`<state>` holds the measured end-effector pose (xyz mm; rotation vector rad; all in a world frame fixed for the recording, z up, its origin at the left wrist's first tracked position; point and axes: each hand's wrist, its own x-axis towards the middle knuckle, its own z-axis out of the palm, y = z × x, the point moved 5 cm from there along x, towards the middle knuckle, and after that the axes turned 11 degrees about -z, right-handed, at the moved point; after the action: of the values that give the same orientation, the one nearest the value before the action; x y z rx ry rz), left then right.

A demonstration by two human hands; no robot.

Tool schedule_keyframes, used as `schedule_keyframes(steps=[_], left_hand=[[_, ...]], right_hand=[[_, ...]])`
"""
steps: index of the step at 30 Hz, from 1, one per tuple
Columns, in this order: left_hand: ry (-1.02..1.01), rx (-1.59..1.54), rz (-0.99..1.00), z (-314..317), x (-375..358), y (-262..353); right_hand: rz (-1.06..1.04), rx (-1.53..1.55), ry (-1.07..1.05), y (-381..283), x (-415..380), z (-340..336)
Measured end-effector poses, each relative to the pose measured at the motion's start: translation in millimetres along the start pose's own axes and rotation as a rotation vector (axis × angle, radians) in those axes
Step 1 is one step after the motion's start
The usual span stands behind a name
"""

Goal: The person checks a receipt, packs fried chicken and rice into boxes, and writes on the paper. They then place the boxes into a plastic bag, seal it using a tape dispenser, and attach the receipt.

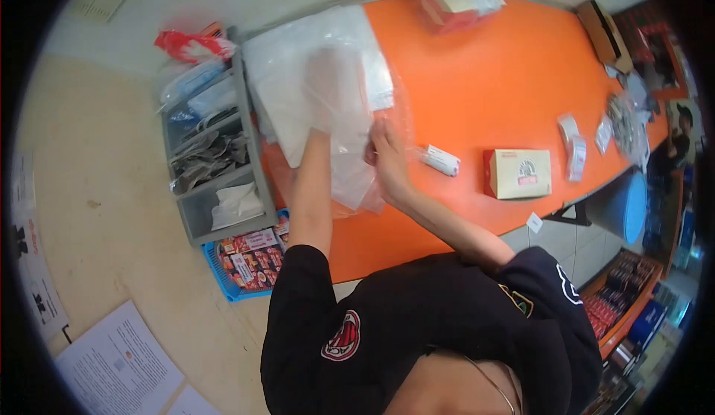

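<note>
At an orange counter [484, 95] beside grey shelving [212, 154], the left hand [331, 91] lies flat inside a clear plastic bag [350, 169]; the right hand [387, 154] pinches its edge.

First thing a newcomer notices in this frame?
The bright orange table fills the centre. On its left end, the left hand is inside a clear plastic bag, while the right hand pinches the bag's edge. A cream box lies to the right.
</note>
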<state>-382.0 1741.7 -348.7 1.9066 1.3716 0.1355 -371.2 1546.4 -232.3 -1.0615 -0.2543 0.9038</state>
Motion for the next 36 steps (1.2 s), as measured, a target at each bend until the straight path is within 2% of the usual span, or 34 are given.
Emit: schedule_keyframes(steps=[2, 3, 4, 5, 7, 8, 10, 11, 12, 13, 14, 15, 16, 17, 18, 19, 20, 21, 22, 24, 25, 26, 27, 30, 32, 34, 35, 36], left_hand=[[0.089, -0.213, 0.063, -9, -16, 13], [0.125, -0.345, 0.088, -10, -34, 17], [0.156, -0.501, 0.107, -11, -61, 26], [0.174, -0.670, 0.111, -5, -94, 33], [0.221, -0.963, 0.111, 2, -167, 51], [0.233, -1.092, 0.104, 7, -200, 62], [0.261, -1.282, 0.111, 5, -254, 88], [0.266, -1.357, 0.158, -8, -272, 100], [0.259, -1.419, 0.245, -29, -285, 110], [0.216, -1.488, 0.390, -46, -292, 123], [-0.081, -1.695, 0.750, -65, -288, 132], [-0.408, -1.846, 1.122, -91, -280, 133], [-0.390, -1.835, 1.131, -104, -275, 126], [-0.273, -1.824, 0.845, -108, -264, 114], [-0.150, -1.796, 0.562, -108, -264, 97], [-0.117, -1.791, 0.562, -106, -276, 78], [0.190, -1.599, 0.450, -104, -286, 48], [0.480, -1.388, 0.355, -111, -296, 33], [0.742, -1.151, 0.246, -122, -340, 52], [0.439, -0.753, 0.488, -84, -409, 99], [0.101, -0.762, 0.221, -44, -429, 109], [0.099, -0.432, 0.444, -24, -456, 163], [0.004, -0.545, 0.372, 3, -472, 180], [0.083, -0.357, 0.347, 47, -487, 173], [0.091, -0.659, 0.124, 65, -489, 145], [-0.083, -1.582, 0.085, 68, -492, 113], [-0.353, -1.832, 0.121, 51, -495, 85], [-0.647, -2.062, 0.155, 35, -504, 66]], right_hand=[[-0.383, -0.351, -0.031, -47, -27, -40], [-0.442, -0.360, 0.036, -78, -40, -62], [-0.612, -0.753, 0.164, -112, -48, -88], [-0.685, -0.483, 0.082, -121, -47, -129], [-0.609, 0.078, 0.364, -148, -60, -157], [-0.613, 0.086, 0.363, -156, -67, -167], [-0.270, 0.491, -0.077, -152, -78, -163], [-0.265, 0.491, -0.080, -149, -85, -172], [-0.063, 0.502, -0.291, -134, -95, -172], [0.138, 0.511, -0.504, -120, -107, -171], [0.144, 0.515, -0.516, -116, -112, -179], [0.226, 0.341, -0.456, -107, -113, -190], [0.305, 0.167, -0.395, -101, -115, -200], [0.315, 0.172, -0.412, -104, -116, -200], [0.163, 0.237, -0.315, -115, -111, -200], [0.018, 0.301, -0.218, -127, -111, -204], [0.040, 0.304, -0.242, -136, -122, -203], [-0.036, 0.259, -0.159, -152, -127, -206], [-0.114, 0.226, -0.067, -160, -132, -210], [-0.159, 0.254, -0.135, -156, -155, -213], [-0.213, 0.265, -0.186, -157, -164, -216], [-0.313, 0.085, -0.326, -153, -175, -208], [-0.298, 0.093, -0.349, -145, -187, -199], [-0.225, 0.047, -0.356, -128, -218, -181], [-0.270, -0.261, -0.385, -132, -225, -178], [-0.228, -0.200, -0.391, -136, -214, -204], [-0.189, -0.140, -0.375, -137, -204, -225], [-0.269, -0.240, -0.303, -135, -183, -263]])
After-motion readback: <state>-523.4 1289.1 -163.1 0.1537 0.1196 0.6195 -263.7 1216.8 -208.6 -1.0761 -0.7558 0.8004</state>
